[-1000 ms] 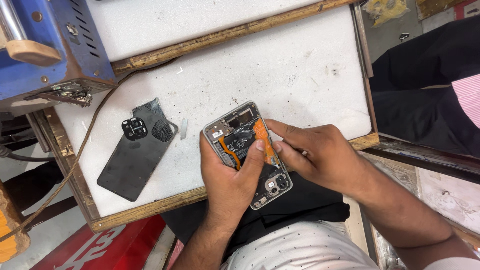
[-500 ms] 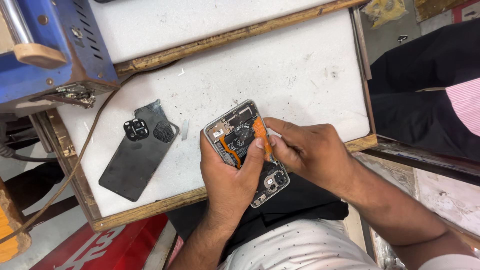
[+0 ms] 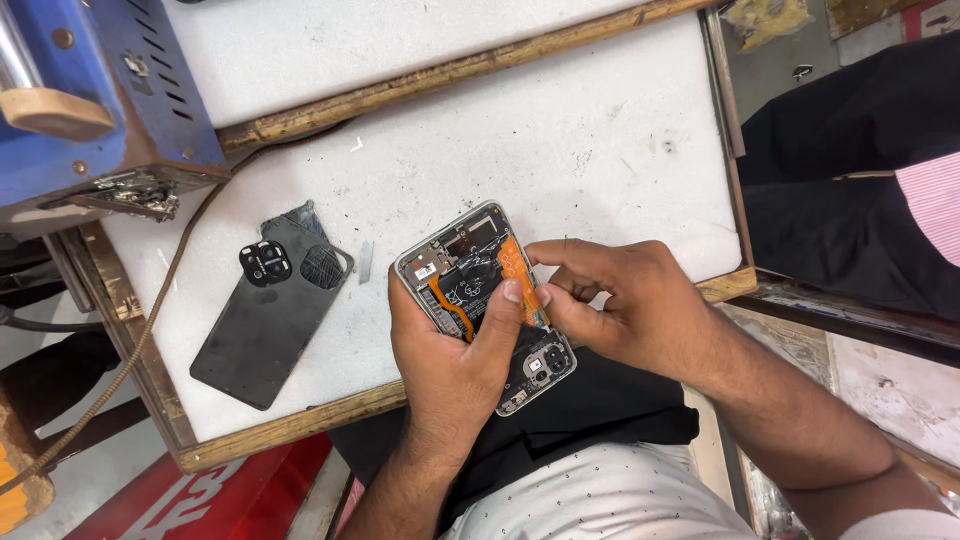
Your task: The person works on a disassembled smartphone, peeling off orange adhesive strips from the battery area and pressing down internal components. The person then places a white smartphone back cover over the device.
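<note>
An opened smartphone (image 3: 470,270) with its back removed shows a battery, circuit parts and orange flex cables. My left hand (image 3: 450,350) grips it from below, thumb pressed across the middle near an orange cable (image 3: 512,262). My right hand (image 3: 620,305) reaches in from the right, fingertips pinched at the phone's right edge beside that cable. Whether the fingers hold a small tool is hidden. The phone hovers over the near edge of the white work board (image 3: 600,150).
The phone's dark back cover (image 3: 265,315) with a camera ring lies on the board to the left. A blue metal machine (image 3: 90,100) stands at the far left, a brown cord (image 3: 150,330) trailing down. Another person in dark clothes (image 3: 860,180) sits at right.
The phone and both hands have stayed at the board's near edge. My right fingertips have shifted slightly along the orange cable at the phone's right side.
</note>
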